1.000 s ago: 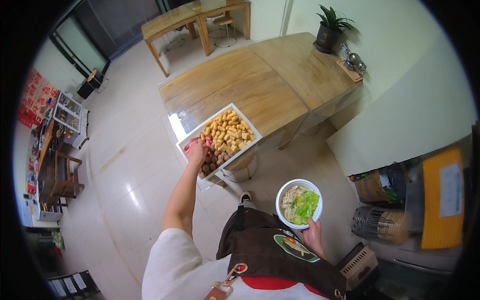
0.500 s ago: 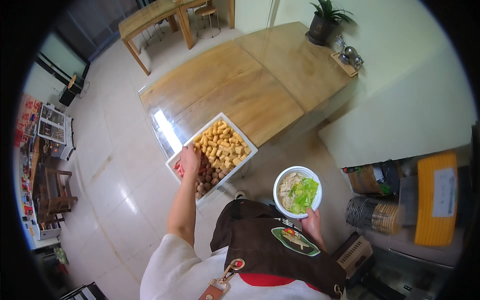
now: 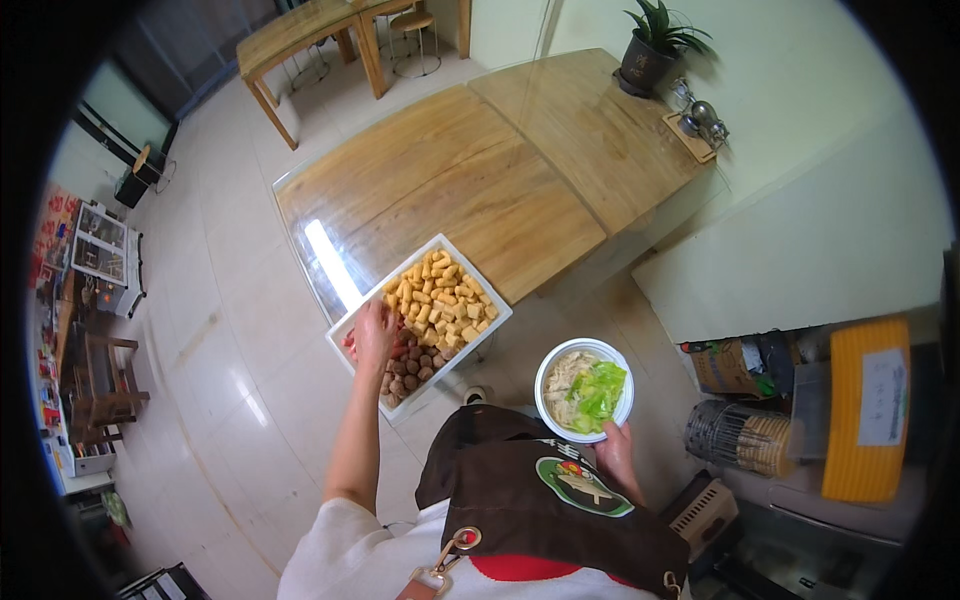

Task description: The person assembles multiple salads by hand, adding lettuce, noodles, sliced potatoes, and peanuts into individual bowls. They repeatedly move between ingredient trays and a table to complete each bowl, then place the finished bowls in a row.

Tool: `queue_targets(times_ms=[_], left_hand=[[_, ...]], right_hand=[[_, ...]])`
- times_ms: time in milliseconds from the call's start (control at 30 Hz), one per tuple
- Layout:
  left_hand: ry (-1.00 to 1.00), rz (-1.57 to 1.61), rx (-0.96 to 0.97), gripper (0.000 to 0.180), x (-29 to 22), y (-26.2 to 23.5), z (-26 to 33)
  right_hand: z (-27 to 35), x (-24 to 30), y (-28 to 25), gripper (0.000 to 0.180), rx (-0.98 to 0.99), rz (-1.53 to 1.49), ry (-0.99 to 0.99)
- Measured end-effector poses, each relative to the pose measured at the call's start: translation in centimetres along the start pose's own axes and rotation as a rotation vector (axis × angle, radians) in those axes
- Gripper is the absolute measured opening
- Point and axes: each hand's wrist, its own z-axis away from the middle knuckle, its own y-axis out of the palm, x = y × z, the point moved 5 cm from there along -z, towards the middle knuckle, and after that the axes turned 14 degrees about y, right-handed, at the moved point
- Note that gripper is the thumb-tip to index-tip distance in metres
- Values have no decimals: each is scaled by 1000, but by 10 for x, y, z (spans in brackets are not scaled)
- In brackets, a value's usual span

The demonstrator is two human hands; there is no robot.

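In white tray (image 3: 458, 355), golden pieces (image 3: 443, 298), brown balls (image 3: 408, 372)

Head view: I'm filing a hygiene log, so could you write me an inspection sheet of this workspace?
Surface: wooden table, glossy, with a bright reflection at its left end.
Things: white tray at the table's near left corner, holding yellow pieces, brown balls and reddish pieces; white bowl with pale food and green leaves.
Clutter: potted plant and metalware by the wall.
Hands: left hand in the tray, grasp unclear; right hand holds the bowl's rim.
Cables: nothing seen.
Surroundings: tiled floor, second table, stool.
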Motion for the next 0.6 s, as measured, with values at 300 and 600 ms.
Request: queue_targets(times_ms=[300,600], left_hand=[[48,-106,66,20,-11,50,-50],[433,40,225,22,-93,81,-22]], right_hand=[[8,1,24,37,68,13,10],[14,-2,18,40,16,23,-21]])
